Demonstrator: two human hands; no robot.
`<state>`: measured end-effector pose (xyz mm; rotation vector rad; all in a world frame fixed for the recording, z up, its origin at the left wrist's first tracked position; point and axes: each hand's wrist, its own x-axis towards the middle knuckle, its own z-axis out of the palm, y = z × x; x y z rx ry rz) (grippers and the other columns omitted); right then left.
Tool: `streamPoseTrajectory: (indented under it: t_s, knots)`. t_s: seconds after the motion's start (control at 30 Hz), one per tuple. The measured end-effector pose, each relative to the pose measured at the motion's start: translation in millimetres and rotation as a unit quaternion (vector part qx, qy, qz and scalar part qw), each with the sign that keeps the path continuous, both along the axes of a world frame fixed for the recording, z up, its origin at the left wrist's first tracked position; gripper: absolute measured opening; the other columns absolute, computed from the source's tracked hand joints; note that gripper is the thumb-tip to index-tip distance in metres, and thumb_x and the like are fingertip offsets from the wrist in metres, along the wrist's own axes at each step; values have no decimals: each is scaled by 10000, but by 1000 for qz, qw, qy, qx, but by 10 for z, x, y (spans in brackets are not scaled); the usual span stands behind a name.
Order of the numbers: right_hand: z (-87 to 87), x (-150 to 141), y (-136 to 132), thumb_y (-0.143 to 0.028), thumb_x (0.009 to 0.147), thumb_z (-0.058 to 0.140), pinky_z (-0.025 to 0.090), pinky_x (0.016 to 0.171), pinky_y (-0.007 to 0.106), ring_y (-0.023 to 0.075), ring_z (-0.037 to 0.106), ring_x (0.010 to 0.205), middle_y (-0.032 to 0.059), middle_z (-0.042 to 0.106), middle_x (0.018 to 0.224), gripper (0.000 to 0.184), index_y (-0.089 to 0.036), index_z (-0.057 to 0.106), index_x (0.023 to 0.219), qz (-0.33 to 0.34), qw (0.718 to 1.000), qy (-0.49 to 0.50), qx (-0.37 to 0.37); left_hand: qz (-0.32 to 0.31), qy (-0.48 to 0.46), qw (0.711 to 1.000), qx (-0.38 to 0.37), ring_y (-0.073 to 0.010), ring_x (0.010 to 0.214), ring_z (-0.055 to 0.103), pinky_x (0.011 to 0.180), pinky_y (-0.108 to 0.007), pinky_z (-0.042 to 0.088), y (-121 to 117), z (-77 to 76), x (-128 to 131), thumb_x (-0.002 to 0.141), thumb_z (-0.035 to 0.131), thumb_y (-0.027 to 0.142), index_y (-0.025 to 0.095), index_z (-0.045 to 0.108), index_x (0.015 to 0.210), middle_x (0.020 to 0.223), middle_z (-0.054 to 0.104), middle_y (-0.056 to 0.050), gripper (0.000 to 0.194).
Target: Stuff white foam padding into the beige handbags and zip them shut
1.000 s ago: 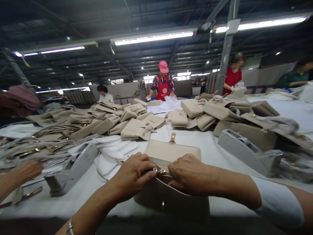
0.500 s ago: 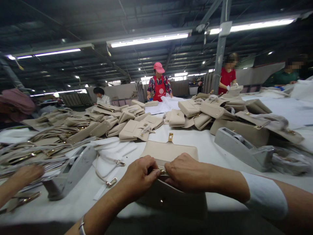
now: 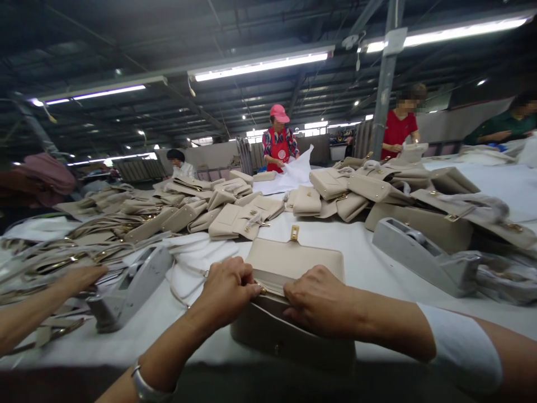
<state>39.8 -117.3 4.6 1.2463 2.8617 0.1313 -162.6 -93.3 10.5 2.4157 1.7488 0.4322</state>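
A beige handbag (image 3: 297,258) lies before me at the table's front edge, its flap folded back with a gold clasp plate (image 3: 295,233) at the tip. At the left end of the bag's opening, my left hand (image 3: 229,291) pinches a small gold zipper pull (image 3: 262,287). Fingers curled, my right hand (image 3: 321,299) grips the edge of the opening nearer its right end; its fingertips are partly hidden inside. The front of the bag hangs toward me in shadow.
Grey tape dispensers flank me, one at left (image 3: 134,288) and one at right (image 3: 423,254). Beige handbags (image 3: 226,221) are heaped across the table. Straps (image 3: 178,285) lie at left, near a co-worker's hand (image 3: 81,280). A person in a pink cap (image 3: 279,140) stands opposite.
My left hand has slid left along the opening with the zipper pull, away from my right hand. The co-worker's hand at left has moved right. The person opposite has raised a white sheet.
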Motion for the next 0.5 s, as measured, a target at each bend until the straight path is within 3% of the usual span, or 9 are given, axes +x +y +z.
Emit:
streamPoseTrajectory:
  t_s: [0.1, 0.3, 0.5]
  knots:
    - [-2, 12, -13, -380, 865, 465, 400, 594, 278, 226, 652, 673, 98, 691, 748, 284, -154, 636, 849, 4, 1000, 3, 7, -3, -31, 1000, 4, -212, 905, 482, 783, -311, 331, 45, -18, -99, 670, 641, 285, 186, 592, 581, 799, 573, -21, 143]
    - [-9, 41, -61, -361, 847, 474, 381, 560, 282, 221, 642, 641, 81, 682, 723, 253, -165, 631, 815, 16, 1000, 18, 12, -13, -188, 979, -75, -169, 783, 541, 705, -280, 398, 90, -87, -233, 647, 616, 263, 164, 535, 545, 850, 622, -27, 164]
    - [-55, -3, -179, -237, 824, 458, 374, 539, 294, 208, 620, 597, 74, 662, 712, 171, -148, 604, 825, 53, 998, 19, 16, 19, -218, 970, -102, -167, 745, 553, 647, -267, 398, 26, -18, -315, 590, 577, 210, 168, 452, 512, 807, 647, -24, 153]
